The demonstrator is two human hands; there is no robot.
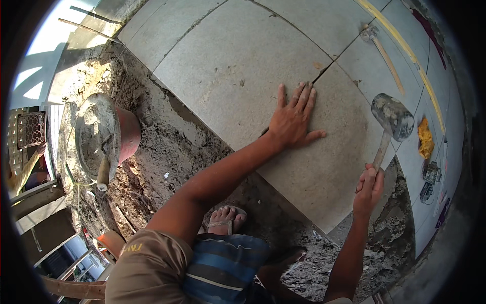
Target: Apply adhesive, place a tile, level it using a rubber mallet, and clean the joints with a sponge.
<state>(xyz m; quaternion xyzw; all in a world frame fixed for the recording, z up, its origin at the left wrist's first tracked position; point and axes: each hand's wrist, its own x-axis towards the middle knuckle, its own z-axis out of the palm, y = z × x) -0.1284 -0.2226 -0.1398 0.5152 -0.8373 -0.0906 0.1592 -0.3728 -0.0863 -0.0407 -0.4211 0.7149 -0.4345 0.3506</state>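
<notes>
Tile (324, 172) at centre, beside rough mortar (316, 263). Left hand (292, 123) spread flat over its far-left edge; right hand (369, 188) holding mallet (393, 116), right. Risk: heavy, off-centre blow could crack or tilt it.

Sleeve lettering: a short row of yellowish capital letters (134, 247) stood on the short brown fabric sleeve (147, 268), to the left of the blue striped cloth shorts (225, 266).
Lettering's position: on the sleeve's side away from the shorts.
Lettering's lie: the row ran at a slant.
</notes>
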